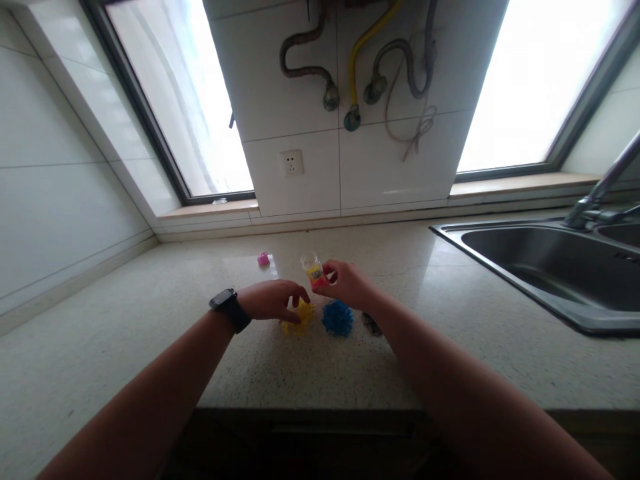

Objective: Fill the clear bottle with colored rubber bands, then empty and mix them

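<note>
My right hand is closed around a small clear plastic jar with a yellow and red-pink label, its mouth tipped up and away to the left. Over a pile of small yellow pieces, my left hand reaches with thumb and fingers apart; I see nothing gripped in it. Just right of that pile lies a heap of blue pieces. Partly hidden by my right wrist is a dark, greyish heap whose kind I cannot make out. A pink lid-like piece with a loop sits farther back on the left.
The speckled stone counter runs up to a tiled wall with a power socket. A steel sink with a tap is set in at the right. Pipes and hoses hang on the wall between two windows.
</note>
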The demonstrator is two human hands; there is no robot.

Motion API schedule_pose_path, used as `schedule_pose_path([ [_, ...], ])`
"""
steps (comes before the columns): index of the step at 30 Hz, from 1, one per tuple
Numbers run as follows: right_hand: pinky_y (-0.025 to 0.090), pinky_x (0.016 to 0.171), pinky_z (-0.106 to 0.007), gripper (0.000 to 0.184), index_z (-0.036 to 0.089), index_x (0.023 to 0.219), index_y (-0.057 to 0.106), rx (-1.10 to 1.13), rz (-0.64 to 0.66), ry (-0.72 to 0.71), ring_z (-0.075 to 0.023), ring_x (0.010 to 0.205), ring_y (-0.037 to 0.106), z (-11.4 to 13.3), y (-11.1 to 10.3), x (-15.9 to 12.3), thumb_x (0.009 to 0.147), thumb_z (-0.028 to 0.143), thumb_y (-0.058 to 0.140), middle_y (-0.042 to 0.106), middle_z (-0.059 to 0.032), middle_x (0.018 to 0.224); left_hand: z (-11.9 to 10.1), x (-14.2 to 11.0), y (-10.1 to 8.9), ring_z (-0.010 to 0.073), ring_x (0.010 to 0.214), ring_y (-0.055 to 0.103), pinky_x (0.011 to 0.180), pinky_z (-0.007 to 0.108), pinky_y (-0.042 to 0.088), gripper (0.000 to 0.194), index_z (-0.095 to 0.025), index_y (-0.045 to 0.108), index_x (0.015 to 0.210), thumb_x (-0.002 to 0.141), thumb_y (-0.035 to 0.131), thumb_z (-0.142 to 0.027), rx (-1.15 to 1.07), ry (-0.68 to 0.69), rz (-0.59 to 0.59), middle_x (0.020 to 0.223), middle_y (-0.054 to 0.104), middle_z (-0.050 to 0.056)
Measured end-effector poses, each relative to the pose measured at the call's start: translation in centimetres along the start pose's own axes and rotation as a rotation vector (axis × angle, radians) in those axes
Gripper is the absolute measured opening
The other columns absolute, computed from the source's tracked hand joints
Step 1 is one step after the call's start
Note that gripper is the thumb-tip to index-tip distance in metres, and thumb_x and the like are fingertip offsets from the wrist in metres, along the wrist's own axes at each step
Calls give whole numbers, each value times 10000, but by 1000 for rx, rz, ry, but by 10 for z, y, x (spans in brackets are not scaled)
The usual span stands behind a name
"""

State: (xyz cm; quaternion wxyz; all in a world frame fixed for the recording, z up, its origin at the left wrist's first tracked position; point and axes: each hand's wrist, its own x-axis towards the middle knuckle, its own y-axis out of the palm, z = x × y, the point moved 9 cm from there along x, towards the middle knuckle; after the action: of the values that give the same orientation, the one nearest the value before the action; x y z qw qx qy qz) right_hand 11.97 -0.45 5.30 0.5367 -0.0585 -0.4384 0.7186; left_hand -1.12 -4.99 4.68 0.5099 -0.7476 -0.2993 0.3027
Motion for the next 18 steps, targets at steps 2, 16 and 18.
schedule_pose_path([
  [2, 418, 625, -242, 385, 202, 950, 694, -2, -2, -10, -162, 730, 637, 1, 0, 0, 705, 495, 740, 701, -28, 829, -4, 1, -1, 147, 770, 584, 698, 252, 431, 370, -242, 677, 1110, 796, 675, -438, 50, 20, -22, 948, 659, 26],
  [16, 386, 597, -236, 346, 195, 906, 694, -18, -7, -4, -136, 668, 608, 2, 0, -1, 704, 472, 744, 690, -18, 779, -5, 5, -5, 111, 705, 562, 646, 211, 413, 135, -233, 735, 881, 791, 639, -264, 158, 73, -175, 854, 645, 10],
  [18, 385, 595, -235, 350, 195, 905, 692, -16, -9, 5, -139, 666, 609, 2, 0, -1, 703, 475, 744, 689, -18, 772, -3, 4, -7, 112, 706, 559, 651, 212, 418, 131, -221, 728, 879, 791, 635, -252, 141, 82, -198, 841, 642, 12],
])
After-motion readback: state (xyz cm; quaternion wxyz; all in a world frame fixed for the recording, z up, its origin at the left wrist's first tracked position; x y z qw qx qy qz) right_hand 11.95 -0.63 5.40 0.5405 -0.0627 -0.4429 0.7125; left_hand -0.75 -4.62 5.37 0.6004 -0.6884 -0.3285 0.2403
